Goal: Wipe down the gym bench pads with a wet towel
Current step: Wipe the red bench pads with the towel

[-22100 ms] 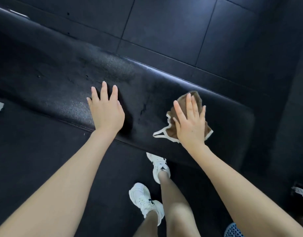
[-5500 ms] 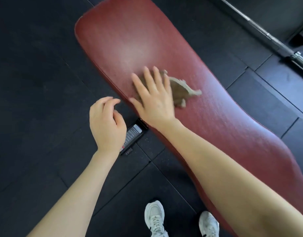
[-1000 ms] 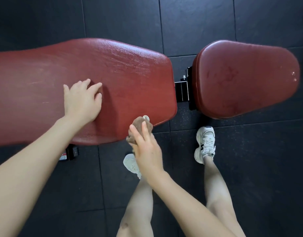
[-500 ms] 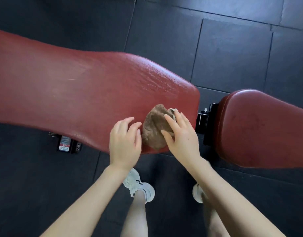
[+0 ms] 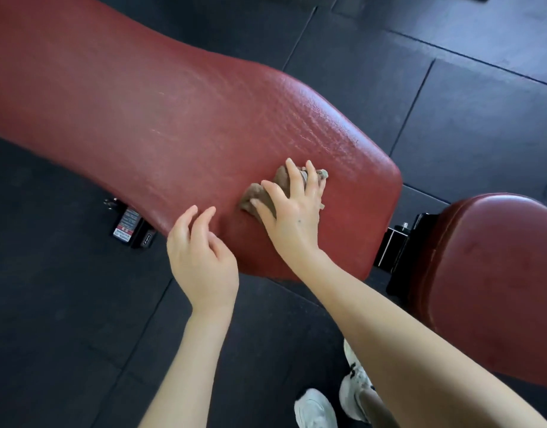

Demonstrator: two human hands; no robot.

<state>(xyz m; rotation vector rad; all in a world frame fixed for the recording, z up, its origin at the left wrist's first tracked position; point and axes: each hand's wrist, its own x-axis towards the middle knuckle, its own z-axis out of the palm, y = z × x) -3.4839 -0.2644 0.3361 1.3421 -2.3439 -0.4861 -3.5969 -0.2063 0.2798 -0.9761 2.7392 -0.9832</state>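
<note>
The long red bench pad (image 5: pixel 161 118) runs from the upper left to the middle of the view. A crumpled brown towel (image 5: pixel 259 193) lies on it near its right end. My right hand (image 5: pixel 292 208) presses flat on the towel with spread fingers and hides most of it. My left hand (image 5: pixel 201 257) hovers at the pad's near edge, fingers loosely curled and holding nothing. The shorter red seat pad (image 5: pixel 494 273) sits at the right, across a gap.
A black metal bracket (image 5: pixel 398 245) joins the two pads. A labelled frame part (image 5: pixel 131 227) shows under the long pad. Black rubber floor tiles (image 5: pixel 451 97) surround the bench. My white shoes (image 5: pixel 315 409) stand below.
My right hand has pushed the towel further onto the long pad, away from its near edge. My left hand has let go of the towel and drawn back to the left.
</note>
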